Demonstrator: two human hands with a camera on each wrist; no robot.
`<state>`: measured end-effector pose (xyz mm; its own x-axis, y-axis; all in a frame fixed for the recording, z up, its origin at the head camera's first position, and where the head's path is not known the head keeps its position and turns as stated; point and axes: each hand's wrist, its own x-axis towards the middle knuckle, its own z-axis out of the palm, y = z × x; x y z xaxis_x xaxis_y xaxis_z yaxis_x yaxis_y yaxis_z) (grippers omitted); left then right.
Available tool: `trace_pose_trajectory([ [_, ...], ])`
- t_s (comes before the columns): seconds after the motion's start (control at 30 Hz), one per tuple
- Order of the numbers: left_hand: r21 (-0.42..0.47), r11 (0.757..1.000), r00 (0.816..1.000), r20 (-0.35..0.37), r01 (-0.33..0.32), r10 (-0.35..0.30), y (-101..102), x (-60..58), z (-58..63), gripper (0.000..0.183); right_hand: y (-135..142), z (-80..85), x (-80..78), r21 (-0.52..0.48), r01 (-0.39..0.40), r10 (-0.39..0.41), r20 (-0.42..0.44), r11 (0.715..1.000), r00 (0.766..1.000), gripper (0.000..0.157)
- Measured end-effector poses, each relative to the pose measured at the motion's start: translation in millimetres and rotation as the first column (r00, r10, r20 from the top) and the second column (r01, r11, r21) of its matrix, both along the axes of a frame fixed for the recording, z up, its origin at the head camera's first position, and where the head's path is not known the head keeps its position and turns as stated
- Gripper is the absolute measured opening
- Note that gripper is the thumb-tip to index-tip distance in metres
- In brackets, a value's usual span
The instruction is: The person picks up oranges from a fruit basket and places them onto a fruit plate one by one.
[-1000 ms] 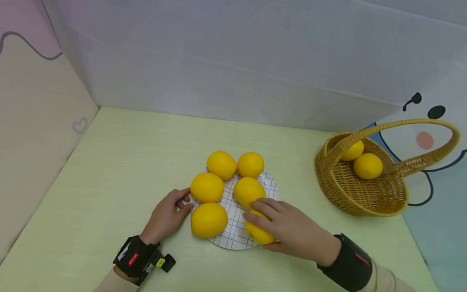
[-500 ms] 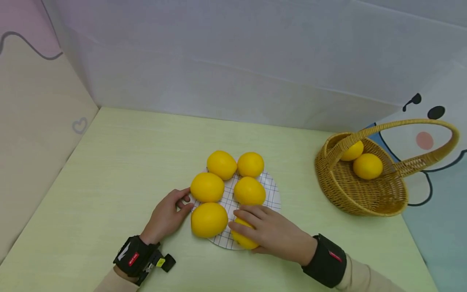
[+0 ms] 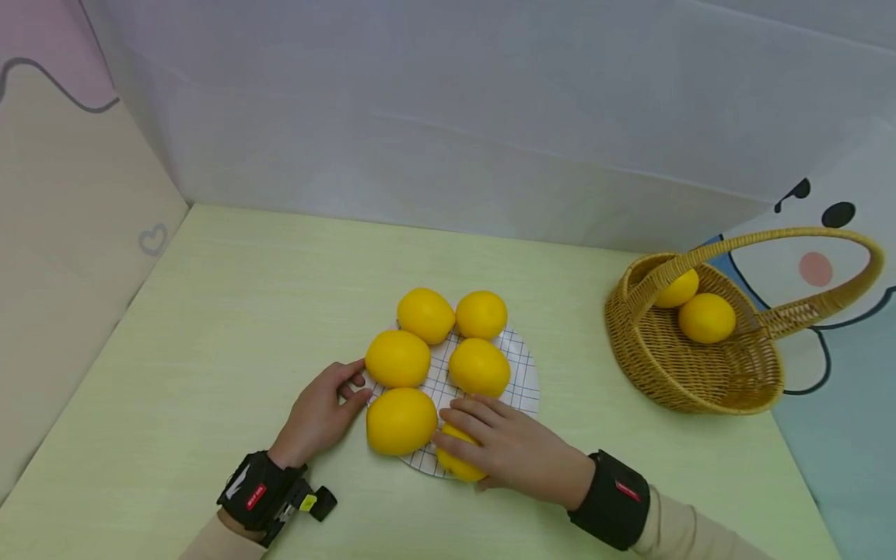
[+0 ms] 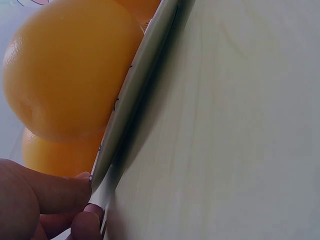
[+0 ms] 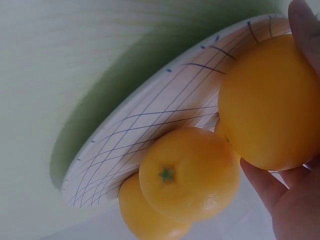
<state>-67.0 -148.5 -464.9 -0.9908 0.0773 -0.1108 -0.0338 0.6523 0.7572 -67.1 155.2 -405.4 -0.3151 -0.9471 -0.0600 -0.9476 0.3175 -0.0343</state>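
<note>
A white plate [image 3: 523,373] with a blue grid pattern bears several yellow-orange oranges [image 3: 479,367] in two rough columns. At its left edge my left hand [image 3: 318,412] pinches the plate's rim [image 4: 102,162], thumb and fingers close together in the left wrist view. My right hand [image 3: 521,449] grips an orange [image 5: 270,105] from above at the plate's near right edge, fingers spread over it. That orange lies beside the near-left orange [image 3: 401,421]. The right wrist view shows a green star-shaped stem mark on a neighbouring orange [image 5: 190,172].
On the right stands a wicker basket [image 3: 665,381] with a tall arched handle [image 3: 868,264]. Two oranges [image 3: 707,317] lie inside it. A pale wall [image 3: 448,117] closes off the back of the light table [image 3: 245,288].
My right hand has carried its orange leftward and slightly nearer over the plate, most of it in the first half second. The left hand has stayed at the rim.
</note>
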Motion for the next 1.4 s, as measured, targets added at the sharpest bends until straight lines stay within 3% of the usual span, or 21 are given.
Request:
trace_pose_trajectory([
  [0.53, -0.003, 1.0, 1.0, -0.01, 0.007, -0.007, 0.3, -0.3, -1.0, 0.044, -2.5, -4.8, 1.5, 0.056, 0.017, -0.014, -0.06, 0.998, 0.998, 0.09],
  [0.8, -0.001, 1.0, 1.0, -0.014, 0.006, -0.007, 0.3, 0.2, -1.1, 0.044, -3.7, -3.7, 0.7, 0.071, 0.028, -0.025, -0.041, 0.997, 0.999, 0.092],
  [1.4, 0.008, 1.0, 1.0, -0.012, 0.0, 0.0, -0.2, 1.0, 0.9, 0.044, -1.1, -5.6, -0.4, 0.007, 0.028, -0.028, 0.014, 1.0, 1.0, 0.097],
])
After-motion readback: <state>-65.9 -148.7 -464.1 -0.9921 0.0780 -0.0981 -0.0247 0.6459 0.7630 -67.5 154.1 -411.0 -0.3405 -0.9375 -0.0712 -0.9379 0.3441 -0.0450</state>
